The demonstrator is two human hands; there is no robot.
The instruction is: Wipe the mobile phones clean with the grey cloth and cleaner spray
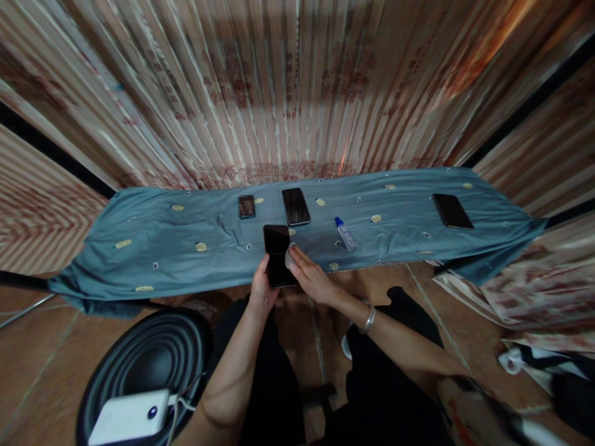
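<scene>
A black smartphone (277, 241) with a dark screen is held over the near edge of the cloth-covered table. My left hand (263, 285) grips its lower left side, thumb along the edge. My right hand (312, 276) lies against the phone's right edge, fingers together, pressing a small pale cloth or wipe (289, 256) to it. Just beyond lies a second dark phone (296, 207). To the right a clear bottle with a blue cap (344, 234) rests on its side.
A blue-green patterned cloth (223, 260) covers the table. A small dark square item (246, 206) lies left of centre, another dark phone (452, 211) far right. Curtains (288, 93) hang behind. At lower left, a white power bank (130, 416) sits on a black ringed round object (153, 353).
</scene>
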